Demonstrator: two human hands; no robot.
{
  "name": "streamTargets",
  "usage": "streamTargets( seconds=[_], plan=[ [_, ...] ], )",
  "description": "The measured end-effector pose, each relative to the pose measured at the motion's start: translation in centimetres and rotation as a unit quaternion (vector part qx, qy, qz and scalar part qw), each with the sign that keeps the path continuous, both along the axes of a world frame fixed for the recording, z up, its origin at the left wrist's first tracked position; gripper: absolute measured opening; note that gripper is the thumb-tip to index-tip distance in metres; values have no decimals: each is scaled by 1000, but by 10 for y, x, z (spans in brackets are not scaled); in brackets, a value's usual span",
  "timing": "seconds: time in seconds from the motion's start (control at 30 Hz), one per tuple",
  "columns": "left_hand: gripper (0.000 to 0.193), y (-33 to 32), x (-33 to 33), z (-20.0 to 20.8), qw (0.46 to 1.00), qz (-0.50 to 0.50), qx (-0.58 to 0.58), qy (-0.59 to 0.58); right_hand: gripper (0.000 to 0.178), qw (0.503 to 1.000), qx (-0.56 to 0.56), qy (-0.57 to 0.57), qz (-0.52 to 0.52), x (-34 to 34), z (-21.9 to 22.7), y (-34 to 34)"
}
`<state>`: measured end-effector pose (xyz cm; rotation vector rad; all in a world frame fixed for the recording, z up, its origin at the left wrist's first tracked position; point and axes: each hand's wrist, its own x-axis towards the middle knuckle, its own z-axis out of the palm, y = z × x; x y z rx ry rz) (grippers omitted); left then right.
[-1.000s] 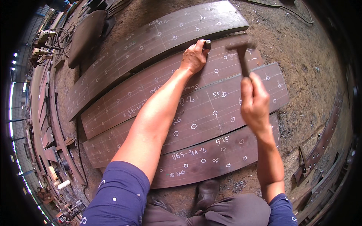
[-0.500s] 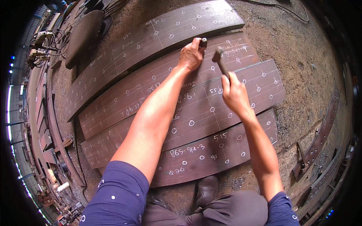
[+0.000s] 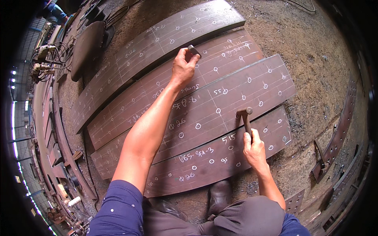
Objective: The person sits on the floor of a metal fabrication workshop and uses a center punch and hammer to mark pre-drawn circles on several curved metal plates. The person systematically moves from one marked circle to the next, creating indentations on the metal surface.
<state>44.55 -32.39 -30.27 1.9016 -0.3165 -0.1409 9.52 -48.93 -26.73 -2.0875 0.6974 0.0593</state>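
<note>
My left hand is closed around a short, dark steel punch, whose blunt end shows past the fingers. It is over the second steel plate from the far side; its tip is hidden. Nearer to me, my right hand grips a hammer by its handle. The hammer head is above the third plate, well apart from the punch. White chalk circles, thin lines and handwriting mark the plates.
A thick plate lies farthest away, and the nearest plate reaches my boots. A drilled, curved strip rests on the dirt floor at right. Cabled equipment stands at left. Another person's leg shows at the top left.
My right hand has drawn the hammer down toward me, away from the punch. The left hand, still holding the punch, has shifted left and the punch is tilted. The view has moved slightly.
</note>
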Motion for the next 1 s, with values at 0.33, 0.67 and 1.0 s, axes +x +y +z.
streamTargets(
  seconds=[0.33, 0.67, 1.0],
  plan=[
    [38, -29, -24, 12, 991, -91, 96, 20, 25, 1000, -3, 0, 5, 0, -2, 1],
    [39, -34, -26, 10, 990, -90, 111, 21, 24, 1000, -8, 13, 11, 1, -1, -1],
    [39, -34, -25, 10, 989, -88, 118, 21, 23, 999, -10, 25, 17, 3, 0, 0]
  ],
)
